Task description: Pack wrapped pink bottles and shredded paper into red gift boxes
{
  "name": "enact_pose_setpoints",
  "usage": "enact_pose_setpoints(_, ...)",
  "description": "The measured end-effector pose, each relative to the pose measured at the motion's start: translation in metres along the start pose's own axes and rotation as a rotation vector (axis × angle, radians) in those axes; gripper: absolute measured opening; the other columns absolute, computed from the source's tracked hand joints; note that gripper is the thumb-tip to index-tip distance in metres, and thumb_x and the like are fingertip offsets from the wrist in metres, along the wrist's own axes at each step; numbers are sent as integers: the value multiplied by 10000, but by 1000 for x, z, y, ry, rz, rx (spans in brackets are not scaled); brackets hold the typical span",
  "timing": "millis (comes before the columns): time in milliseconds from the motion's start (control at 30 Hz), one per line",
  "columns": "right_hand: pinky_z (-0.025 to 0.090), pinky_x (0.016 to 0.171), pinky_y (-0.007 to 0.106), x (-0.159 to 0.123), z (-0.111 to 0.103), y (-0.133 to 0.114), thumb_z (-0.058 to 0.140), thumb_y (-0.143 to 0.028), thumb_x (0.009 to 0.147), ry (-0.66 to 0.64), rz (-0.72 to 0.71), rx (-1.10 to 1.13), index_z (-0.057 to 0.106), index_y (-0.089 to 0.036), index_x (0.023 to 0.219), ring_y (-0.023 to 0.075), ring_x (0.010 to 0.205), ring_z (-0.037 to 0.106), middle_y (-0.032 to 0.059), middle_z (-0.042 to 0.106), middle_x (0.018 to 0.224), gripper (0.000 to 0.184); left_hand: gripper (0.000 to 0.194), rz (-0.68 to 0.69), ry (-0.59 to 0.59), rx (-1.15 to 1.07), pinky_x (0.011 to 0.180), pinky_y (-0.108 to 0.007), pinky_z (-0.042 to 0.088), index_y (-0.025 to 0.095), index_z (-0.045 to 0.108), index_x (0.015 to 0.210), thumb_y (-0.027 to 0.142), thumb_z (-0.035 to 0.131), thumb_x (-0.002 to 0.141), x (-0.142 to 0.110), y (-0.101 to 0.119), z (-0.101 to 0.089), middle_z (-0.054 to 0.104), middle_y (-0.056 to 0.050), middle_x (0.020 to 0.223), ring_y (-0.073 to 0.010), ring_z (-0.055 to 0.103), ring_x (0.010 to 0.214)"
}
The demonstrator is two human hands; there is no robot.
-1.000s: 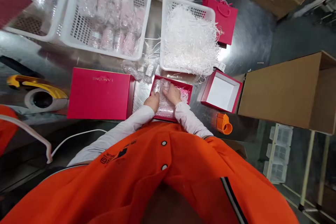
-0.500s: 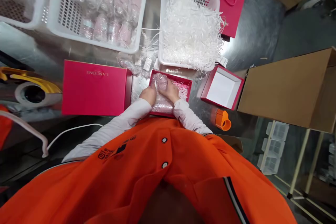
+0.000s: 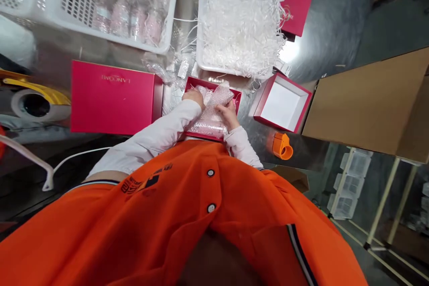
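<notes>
An open red box [image 3: 188, 84] is in front of me with white paper shreds in it. My right hand [image 3: 229, 116] grips a bubble-wrapped package [image 3: 219, 98], which is tilted to the right over the box. A second pinkish bubble-wrapped item [image 3: 206, 128] lies along the box's near side, below the raised one. My left hand [image 3: 195, 97] reaches into the far left part of the box, beside the package; its fingertips are hidden among the shreds and wrap.
A closed red box [image 3: 112, 98] stands left. Behind are a basket [image 3: 201, 53] of white shreds and a basket [image 3: 110, 41] of wrapped pink bottles. Rightward are a white-lined red box part [image 3: 283, 105], an orange tape cutter [image 3: 282, 146], a carton [image 3: 362, 103] and red bags [image 3: 298, 0].
My left hand has left the wrapped package and moved to the box's far left part. My right hand has tilted the package to the right. The whole view has shifted slightly.
</notes>
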State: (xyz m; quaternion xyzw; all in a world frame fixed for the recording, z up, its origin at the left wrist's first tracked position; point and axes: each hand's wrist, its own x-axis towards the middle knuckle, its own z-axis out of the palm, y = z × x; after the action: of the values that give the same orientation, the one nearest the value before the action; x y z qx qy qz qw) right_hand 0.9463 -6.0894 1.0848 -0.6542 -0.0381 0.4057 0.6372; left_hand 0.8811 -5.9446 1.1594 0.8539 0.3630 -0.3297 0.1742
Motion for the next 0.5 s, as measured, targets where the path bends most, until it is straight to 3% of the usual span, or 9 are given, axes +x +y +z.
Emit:
enact_pose_setpoints(100, 610, 967, 342, -5, -4, -8, 870, -282, 582, -23, -36, 53, 546, -246, 1118, 185, 998, 699, 5, 725, 1086, 627, 876, -87, 7, -16, 1112, -450, 512, -27, 416, 1604, 281, 795, 877, -7, -1, -6, 643, -349, 1386, -424, 652, 1337)
enact_pose_setpoints(200, 626, 977, 387, -15, -8, -19, 874, -297, 608, 4, -28, 41, 516, -246, 1130, 200, 968, 715, 3, 722, 1026, 635, 863, -57, 16, 1, 1071, -422, 519, 28, 451, 1563, 334, 827, 848, -20, -5, -14, 697, -299, 1306, -402, 691, 1257)
enact_pose_setpoints(333, 620, 1045, 434, -29, -18, -42, 881, -330, 673, -15, -122, -29, 515, -241, 1156, 232, 1060, 736, 48, 741, 1104, 613, 656, 133, 85, 87, 1014, -420, 539, 106, 515, 1524, 382, 696, 958, -43, -16, -18, 713, -236, 1314, -383, 699, 1222)
enact_pose_setpoints(500, 578, 1146, 459, -29, -25, -70, 850, -323, 727, -57, -193, -184, 570, -213, 1246, 266, 1217, 716, 92, 743, 1251, 600, 462, 371, 45, 174, 1019, -460, 547, 142, 633, 1474, 257, 536, 1037, -59, -21, 8, 658, -222, 1396, -382, 640, 1288)
